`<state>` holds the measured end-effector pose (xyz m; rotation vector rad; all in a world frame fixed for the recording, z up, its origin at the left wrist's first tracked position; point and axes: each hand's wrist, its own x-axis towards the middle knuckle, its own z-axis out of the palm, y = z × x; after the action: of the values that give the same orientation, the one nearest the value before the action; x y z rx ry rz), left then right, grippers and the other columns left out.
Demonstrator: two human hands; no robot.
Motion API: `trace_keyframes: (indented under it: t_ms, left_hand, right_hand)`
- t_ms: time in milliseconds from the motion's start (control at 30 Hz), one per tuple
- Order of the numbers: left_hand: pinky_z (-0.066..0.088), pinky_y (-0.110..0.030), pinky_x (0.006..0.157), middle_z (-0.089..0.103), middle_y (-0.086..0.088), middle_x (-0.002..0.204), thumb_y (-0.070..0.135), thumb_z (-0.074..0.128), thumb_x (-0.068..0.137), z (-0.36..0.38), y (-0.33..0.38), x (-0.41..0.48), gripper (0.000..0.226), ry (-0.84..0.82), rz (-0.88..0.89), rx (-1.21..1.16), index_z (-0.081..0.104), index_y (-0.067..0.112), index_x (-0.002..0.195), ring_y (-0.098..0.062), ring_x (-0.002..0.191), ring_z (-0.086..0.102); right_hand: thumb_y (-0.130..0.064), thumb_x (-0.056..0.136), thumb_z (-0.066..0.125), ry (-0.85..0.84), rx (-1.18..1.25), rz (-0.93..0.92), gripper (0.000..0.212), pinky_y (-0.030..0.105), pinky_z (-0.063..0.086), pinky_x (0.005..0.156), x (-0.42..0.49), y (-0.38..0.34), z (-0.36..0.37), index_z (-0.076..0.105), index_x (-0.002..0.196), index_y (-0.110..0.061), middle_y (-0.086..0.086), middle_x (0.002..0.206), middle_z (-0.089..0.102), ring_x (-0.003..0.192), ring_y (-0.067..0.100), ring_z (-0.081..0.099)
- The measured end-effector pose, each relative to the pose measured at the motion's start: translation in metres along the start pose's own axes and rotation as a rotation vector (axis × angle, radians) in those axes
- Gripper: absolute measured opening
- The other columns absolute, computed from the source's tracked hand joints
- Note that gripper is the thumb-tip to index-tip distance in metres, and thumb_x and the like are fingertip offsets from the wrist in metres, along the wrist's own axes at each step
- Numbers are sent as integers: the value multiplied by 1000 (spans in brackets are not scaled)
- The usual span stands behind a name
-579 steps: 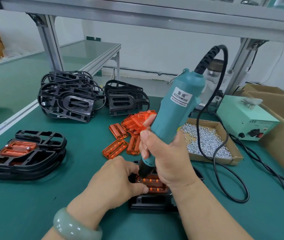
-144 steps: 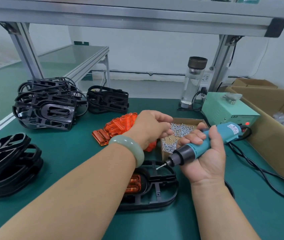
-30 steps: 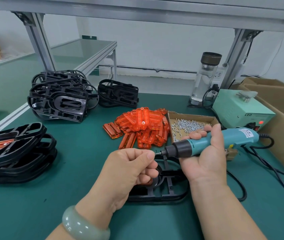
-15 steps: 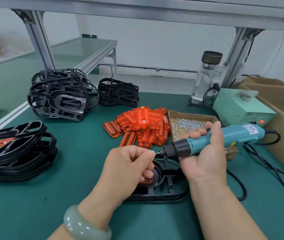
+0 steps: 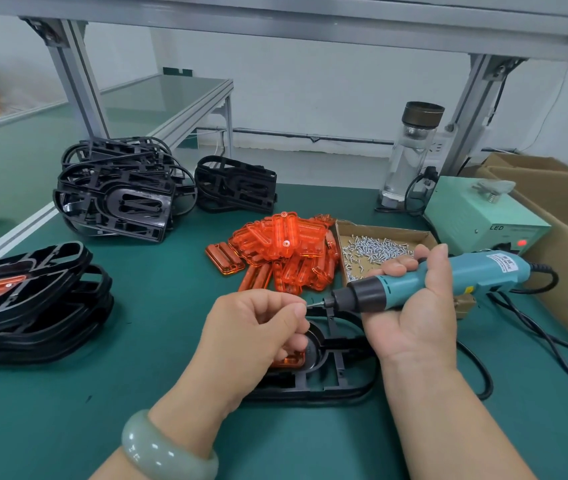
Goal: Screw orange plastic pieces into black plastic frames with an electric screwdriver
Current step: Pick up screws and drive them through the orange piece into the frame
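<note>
**Screw held at bit tip, above the frame**

L hand [image 5: 255,330] is curled. Thumb + forefinger pinch a tiny screw [image 5: 311,304] right at the bit tip of the electric screwdriver [image 5: 449,275]; the other fingers are folded toward the palm. R hand [image 5: 410,317] is wrapped round the teal tool body, palm up. The tool lies approx. horizontal, tip pointing left, and its cable [image 5: 483,375] trails off right across the mat.

Both hands are held over the black frame [image 5: 331,384], which lies flat on the green table [image 5: 120,393]. One orange piece [image 5: 289,360] sits in the frame's left end, partly hidden by L hand.

The orange pile [image 5: 286,251] lies just behind, up against the cardboard tray [image 5: 379,227] of screws on its right. Far left there are heaps of bare frames [image 5: 116,199]. Nearer left is a stack of frames [image 5: 33,306] w/ an orange part fitted on top.

Back right stands a pale green power box [image 5: 476,216] w/ red light on, and a glass bottle [image 5: 410,157] beside it. A jade-green bangle [image 5: 168,452] is on the L wrist.
</note>
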<state>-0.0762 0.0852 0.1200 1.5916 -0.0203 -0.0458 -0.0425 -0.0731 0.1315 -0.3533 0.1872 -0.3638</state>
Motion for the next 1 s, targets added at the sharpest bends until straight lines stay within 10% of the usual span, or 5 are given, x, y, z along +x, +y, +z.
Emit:
trace_keyframes:
  t_ms: [567,800,1000]
  left_hand:
    - [47,-10,56,72,8,73,18,75,76,-12,-1,6,16,-5,140,87,72,31,85,-7,64,69]
    - [37,-4,64,63,26,76,25,76,75,-43,-7,16,24,-56,234,753,67,44,63,6,74,57]
    - [44,-32,80,59,10,83,34,69,80,-36,-10,14,15,-236,286,1003,68,44,91,-9,86,52]
  right_hand:
    - [-35,80,69,5,3,-5,21,17,46,54,-1,0,-2,53,87,-23,-11,62,50,50,4,49]
    - [-32,74,71,38,-60,-27,23,16,46,53,4,-7,-1,51,81,-22,-10,61,51,48,4,48]
    - [-30,92,64,60,-152,-70,18,16,45,52,6,-10,-3,50,84,-21,-9,59,52,48,5,49]
